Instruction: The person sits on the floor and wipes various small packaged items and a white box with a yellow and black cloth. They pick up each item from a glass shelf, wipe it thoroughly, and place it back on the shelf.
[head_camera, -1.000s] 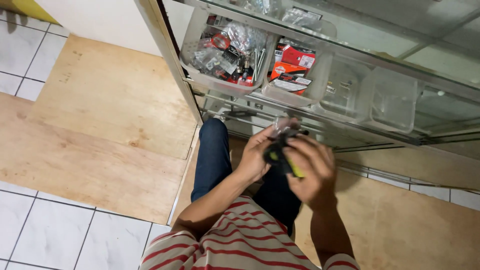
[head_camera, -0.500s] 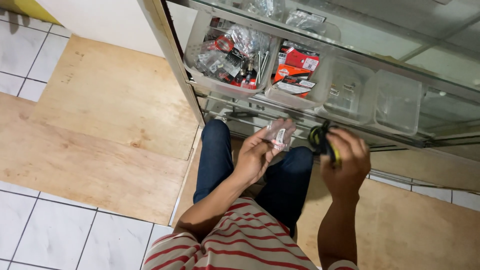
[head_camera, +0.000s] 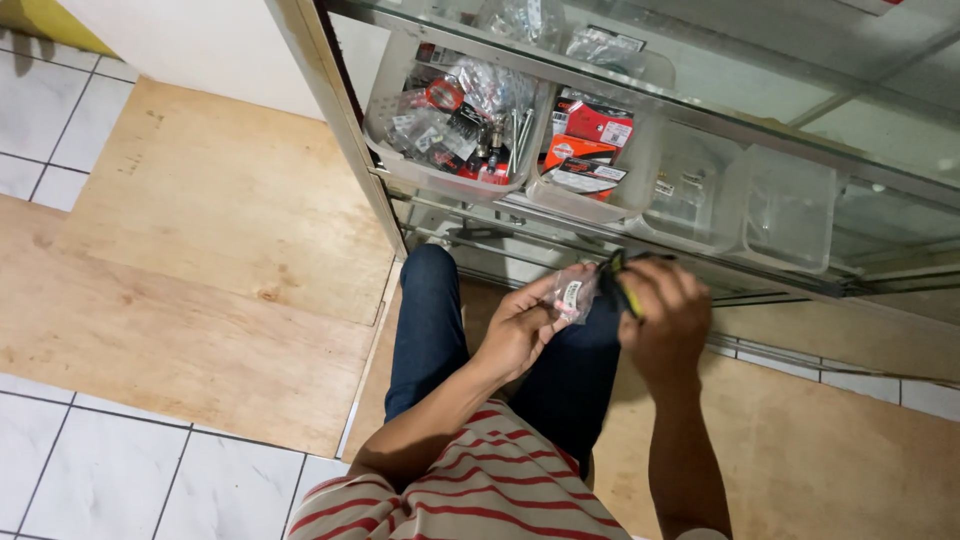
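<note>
We see the left hand (head_camera: 520, 330) holding a small clear plastic packet (head_camera: 572, 293) with a white label, fingers (head_camera: 553, 300) pinching its lower left edge; the packet sits in mid-air over the person's thighs, in front of the glass display cabinet (head_camera: 800, 90). Right hand (head_camera: 665, 318) is just beside it, on the packet's right, fingers curled shut around a small black-and-yellow tool (head_camera: 622, 285), held roughly upright; only the top of it shows above the hand. Can't tell whether tool and packet actually touch, they're very close. Both hands are above the blue jeans (head_camera: 430, 320); a red-and-white striped shirt (head_camera: 480, 500) fills the bottom edge. On the cabinet's shelf behind the hands we see a row of clear plastic bins: the leftmost bin (head_camera: 385, 120) is packed with small bagged metal parts and red-tagged bits, the next bin (head_camera: 640, 175) holds red, orange and black carded packs, and the two bins further right (head_camera: 790, 215) look mostly see-through, contents too faint to tell. More bagged parts (head_camera: 520, 18) lie on the shelf above. The floor is plywood sheets (head_camera: 200, 260) over white tiles (head_camera: 60, 110), and a metal cabinet frame post (head_camera: 330, 100) runs diagonally at the left of the bins.
</note>
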